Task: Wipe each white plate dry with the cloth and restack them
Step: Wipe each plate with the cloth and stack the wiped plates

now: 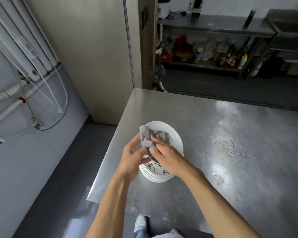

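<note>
- Head view: a white plate (175, 134) is gripped, seemingly at its 9 o'clock rim, by the left hand (132, 158).
- Against it a grey cloth (147, 137) is clutched by the right hand (165, 155).

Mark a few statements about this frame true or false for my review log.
1. The cloth is grey. True.
2. The right hand holds the cloth against the plate. True.
3. That plate lies flat on the table. False: the left hand holds it tilted above the stack.
4. Every plate in the stack is plain white. False: the top one shows dark markings.
5. The stack stands at the table's far right. False: it stands near the left edge.
</note>
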Available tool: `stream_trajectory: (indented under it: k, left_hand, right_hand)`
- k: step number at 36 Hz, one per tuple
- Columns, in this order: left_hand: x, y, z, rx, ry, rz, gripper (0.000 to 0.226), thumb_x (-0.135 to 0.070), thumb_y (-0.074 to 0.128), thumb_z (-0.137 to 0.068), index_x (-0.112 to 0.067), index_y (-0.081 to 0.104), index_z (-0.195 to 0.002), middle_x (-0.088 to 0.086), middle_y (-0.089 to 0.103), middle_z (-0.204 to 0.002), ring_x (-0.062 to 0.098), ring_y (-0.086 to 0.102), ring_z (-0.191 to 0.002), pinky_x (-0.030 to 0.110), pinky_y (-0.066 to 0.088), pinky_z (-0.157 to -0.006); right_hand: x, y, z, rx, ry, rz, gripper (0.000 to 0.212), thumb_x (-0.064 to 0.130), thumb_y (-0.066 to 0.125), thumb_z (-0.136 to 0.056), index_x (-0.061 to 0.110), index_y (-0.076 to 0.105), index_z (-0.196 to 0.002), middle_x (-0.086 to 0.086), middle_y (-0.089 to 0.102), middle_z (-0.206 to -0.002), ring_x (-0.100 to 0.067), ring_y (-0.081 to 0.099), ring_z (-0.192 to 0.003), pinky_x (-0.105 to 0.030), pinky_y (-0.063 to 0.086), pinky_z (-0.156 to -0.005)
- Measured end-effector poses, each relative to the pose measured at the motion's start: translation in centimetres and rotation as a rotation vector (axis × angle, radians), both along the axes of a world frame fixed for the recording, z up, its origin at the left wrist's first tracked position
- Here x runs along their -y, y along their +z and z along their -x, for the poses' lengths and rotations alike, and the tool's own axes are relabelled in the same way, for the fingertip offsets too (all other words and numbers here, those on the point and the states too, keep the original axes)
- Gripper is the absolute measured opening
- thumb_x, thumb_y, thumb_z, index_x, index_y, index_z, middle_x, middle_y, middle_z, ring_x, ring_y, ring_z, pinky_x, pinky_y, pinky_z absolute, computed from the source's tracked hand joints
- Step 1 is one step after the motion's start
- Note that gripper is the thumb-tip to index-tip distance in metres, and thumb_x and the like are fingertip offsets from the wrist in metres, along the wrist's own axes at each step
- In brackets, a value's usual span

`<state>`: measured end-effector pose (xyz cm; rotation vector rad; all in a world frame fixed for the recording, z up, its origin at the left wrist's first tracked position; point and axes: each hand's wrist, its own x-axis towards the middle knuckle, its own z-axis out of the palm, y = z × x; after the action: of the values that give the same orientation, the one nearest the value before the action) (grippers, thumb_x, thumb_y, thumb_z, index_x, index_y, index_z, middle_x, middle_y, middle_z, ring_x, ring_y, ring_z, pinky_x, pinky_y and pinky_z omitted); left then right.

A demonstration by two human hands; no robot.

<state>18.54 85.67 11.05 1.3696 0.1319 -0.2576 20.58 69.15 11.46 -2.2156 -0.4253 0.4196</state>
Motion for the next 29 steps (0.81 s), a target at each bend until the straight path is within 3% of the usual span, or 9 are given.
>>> stream_trajectory:
  k: [5,9,13,16,19,22,27,29]
  left_hand:
    - [-1.4,-0.4,0.3,0.003,0.06,0.055,0.064,0.008,0.056,-0.093,-0.033,0.063,-0.141,0.005,0.072,-0.133,0.033,0.073,-0.114,0.048,0.062,-0.092]
    - [-1.7,-0.5,0.5,-0.002,0.134,0.129,0.063,0.008,0.059,-0.094,-0.032,0.062,-0.143,0.003,0.069,-0.139,0.034,0.073,-0.115,0.043,0.063,-0.087]
    - [-1.4,-0.1,0.8,0.009,0.098,0.124,0.063,-0.005,0.065,-0.088,-0.033,0.061,-0.144,0.002,0.065,-0.142,0.035,0.07,-0.119,0.051,0.062,-0.092]
    - [-0.9,0.3,0.9,0.032,0.027,0.098,0.063,-0.001,0.064,-0.093,-0.037,0.06,-0.145,0.001,0.064,-0.143,0.036,0.07,-0.119,0.05,0.062,-0.089]
    - [-0.3,0.6,0.9,0.046,-0.022,0.095,0.065,0.003,0.061,-0.096,-0.036,0.057,-0.147,0.002,0.064,-0.145,0.033,0.068,-0.125,0.049,0.062,-0.09]
    - [-0.3,0.7,0.9,0.044,-0.015,0.078,0.066,0.005,0.056,-0.096,-0.035,0.056,-0.149,0.005,0.066,-0.142,0.034,0.069,-0.121,0.05,0.061,-0.091]
    - [-1.2,0.3,1.1,0.033,0.01,0.07,0.064,0.007,0.051,-0.098,-0.032,0.057,-0.148,0.011,0.068,-0.138,0.038,0.068,-0.122,0.06,0.058,-0.098]
    - [-1.6,0.3,1.2,0.03,0.015,0.084,0.063,0.007,0.051,-0.098,-0.032,0.058,-0.147,0.009,0.067,-0.14,0.036,0.069,-0.121,0.054,0.06,-0.095]
  right_hand:
    - [1.8,-0.2,1.2,0.006,0.072,-0.023,0.045,0.034,0.052,-0.103,0.023,0.051,-0.147,0.022,0.027,-0.158,0.013,0.01,-0.145,-0.023,0.009,-0.124]
    - [3.5,-0.7,1.2,0.176,0.072,0.15,0.042,0.034,0.053,-0.101,0.026,0.057,-0.142,0.009,0.029,-0.163,-0.008,0.016,-0.153,-0.028,0.014,-0.125]
    - [3.8,-0.9,0.4,0.311,0.007,0.317,0.052,0.043,0.043,-0.104,0.03,0.036,-0.154,-0.002,0.014,-0.168,-0.021,0.007,-0.156,-0.032,0.002,-0.126]
    - [3.1,-0.7,-0.1,0.308,-0.018,0.441,0.065,0.06,0.025,-0.102,0.037,0.008,-0.16,-0.005,-0.004,-0.169,-0.025,-0.009,-0.156,-0.04,-0.006,-0.126]
    - [1.9,0.0,0.1,0.285,-0.034,0.428,0.066,0.068,0.01,-0.096,0.047,-0.001,-0.158,-0.001,-0.014,-0.169,-0.023,-0.017,-0.154,-0.045,-0.008,-0.125]
    - [1.0,0.6,0.4,0.35,0.022,0.399,0.059,0.062,0.009,-0.099,0.051,0.013,-0.156,0.007,-0.009,-0.169,-0.016,-0.016,-0.154,-0.049,-0.01,-0.123]
    - [1.1,1.3,0.7,0.318,0.121,0.17,0.037,0.041,0.046,-0.105,0.043,0.055,-0.141,0.011,0.02,-0.166,-0.008,0.007,-0.155,-0.043,-0.001,-0.126]
    - [1.5,1.4,0.7,0.304,0.124,0.143,0.033,0.04,0.055,-0.102,0.039,0.063,-0.133,0.014,0.029,-0.163,-0.004,0.016,-0.152,-0.039,0.007,-0.126]
